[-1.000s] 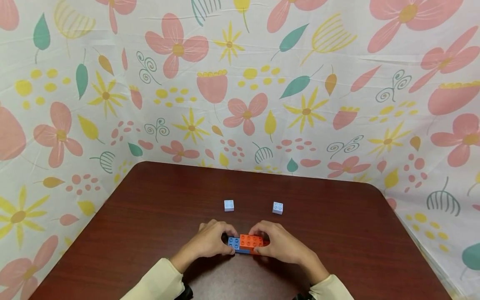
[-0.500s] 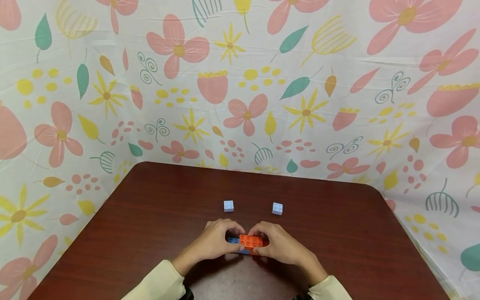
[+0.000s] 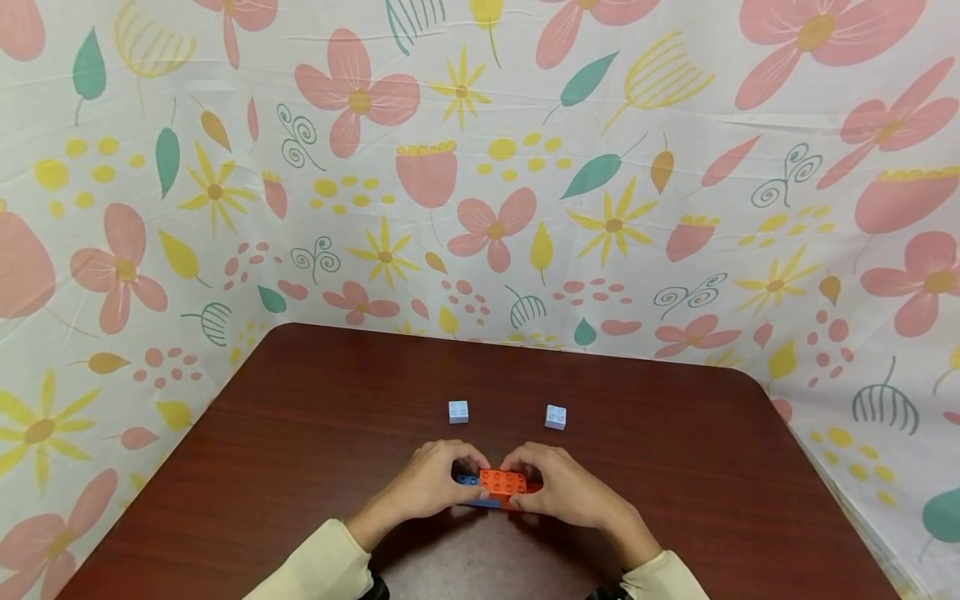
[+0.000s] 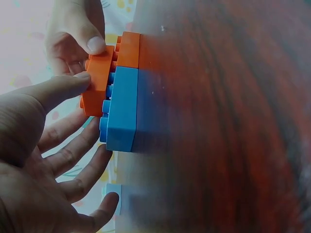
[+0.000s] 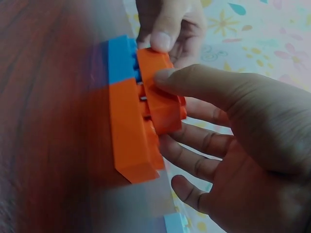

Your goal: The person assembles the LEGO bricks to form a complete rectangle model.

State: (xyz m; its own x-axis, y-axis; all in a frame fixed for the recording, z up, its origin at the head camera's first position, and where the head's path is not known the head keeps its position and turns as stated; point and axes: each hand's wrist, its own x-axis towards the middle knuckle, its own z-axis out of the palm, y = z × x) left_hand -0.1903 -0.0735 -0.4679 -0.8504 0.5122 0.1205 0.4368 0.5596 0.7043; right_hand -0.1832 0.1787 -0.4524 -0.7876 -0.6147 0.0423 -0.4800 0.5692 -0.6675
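My left hand (image 3: 429,482) and right hand (image 3: 570,487) meet over a small group of toy building bricks near the table's front. Both pinch the upper orange brick (image 3: 501,482) between thumb and fingers, one hand at each end. Beneath it, a blue brick (image 4: 122,109) and a lower orange brick (image 5: 129,128) lie end to end on the table. The upper brick straddles their joint. In both wrist views, studs show in a gap under the upper brick, and it sits slightly tilted. The left hand partly covers the blue brick in the head view.
Two pale blue square bricks, one on the left (image 3: 458,412) and one on the right (image 3: 556,417), stand farther back on the dark wooden table (image 3: 337,383). A flower-printed cloth (image 3: 495,167) hangs behind the table and along its sides.
My left hand has moved right, from the blue brick to the left end of the upper orange brick, which it now pinches. The right hand has stayed on that brick.
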